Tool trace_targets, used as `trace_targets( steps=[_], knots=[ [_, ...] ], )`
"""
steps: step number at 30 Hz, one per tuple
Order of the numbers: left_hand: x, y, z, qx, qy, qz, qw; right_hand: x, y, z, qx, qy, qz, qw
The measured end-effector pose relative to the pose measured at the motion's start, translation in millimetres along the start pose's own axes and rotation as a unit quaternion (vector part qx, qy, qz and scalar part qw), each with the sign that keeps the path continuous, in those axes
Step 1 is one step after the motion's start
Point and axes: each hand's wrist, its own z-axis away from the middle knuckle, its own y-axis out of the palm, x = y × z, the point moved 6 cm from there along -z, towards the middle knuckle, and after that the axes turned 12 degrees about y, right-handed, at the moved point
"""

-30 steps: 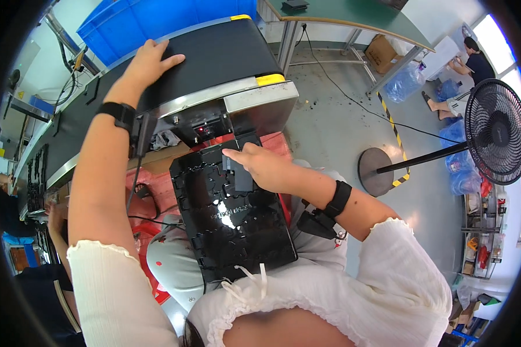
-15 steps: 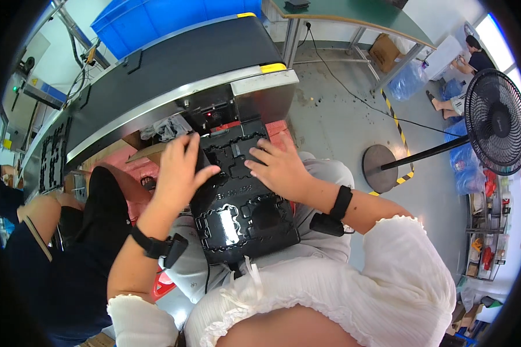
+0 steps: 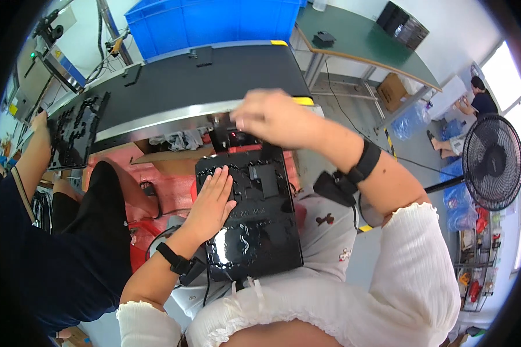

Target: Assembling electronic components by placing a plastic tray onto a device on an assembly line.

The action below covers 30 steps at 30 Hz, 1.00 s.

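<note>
A glossy black moulded plastic tray [image 3: 255, 246] with shaped recesses lies across my lap. My left hand [image 3: 214, 199] rests on its left side, palm down, fingers stretched out. A flat dark rectangular piece [image 3: 263, 180] lies in its upper part. My right hand [image 3: 275, 120] is lifted beyond the tray's far edge, in front of the conveyor's metal side. Motion smears its fingers, so I cannot tell whether they hold anything. On the dark conveyor belt [image 3: 214, 78] lie two flat black pieces, one nearer the middle [image 3: 201, 56] and one farther left [image 3: 132, 75].
At left, a co-worker's hand [image 3: 39, 122] is beside another black moulded tray [image 3: 78, 130] at the belt's edge. A blue tub [image 3: 211, 26] stands behind the belt. An open cardboard box [image 3: 179, 162] sits below it. A green table [image 3: 353, 34] and black fan [image 3: 492, 162] are at right.
My right hand has left the tray and risen toward the conveyor. My left hand now lies flat on the tray. The black pieces have moved right along the belt. My view has shifted.
</note>
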Motion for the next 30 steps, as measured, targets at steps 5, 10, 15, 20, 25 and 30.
trace_targets(
  steps=[5,10,15,20,25,30],
  knots=[
    [10.4,-30.2,-14.5,-0.063,-0.06,0.037,0.995,-61.0,-34.3,-105.0,-0.077,0.067,0.061,0.993],
    [15.0,-87.1,-56.6,-0.088,-0.006,0.006,0.996,-140.7,-16.5,-162.1,0.018,0.21,0.162,0.964],
    [125.1,-174.5,-133.1,-0.233,0.007,-0.151,0.961,-122.9,-41.4,-148.8,-0.011,0.2,0.329,0.923],
    [271.2,-147.5,-170.2,0.072,-0.167,-0.144,0.973,-72.6,-59.1,-68.8,-0.242,-0.032,0.166,0.955],
    [241.6,-140.7,-171.5,0.16,-0.126,-0.062,0.977,-16.7,-25.4,60.3,-0.094,0.061,-0.108,0.988],
    [162.7,-127.5,-175.3,0.078,-0.106,-0.223,0.966,-12.9,86.9,164.0,0.126,0.17,-0.271,0.939]
  ],
)
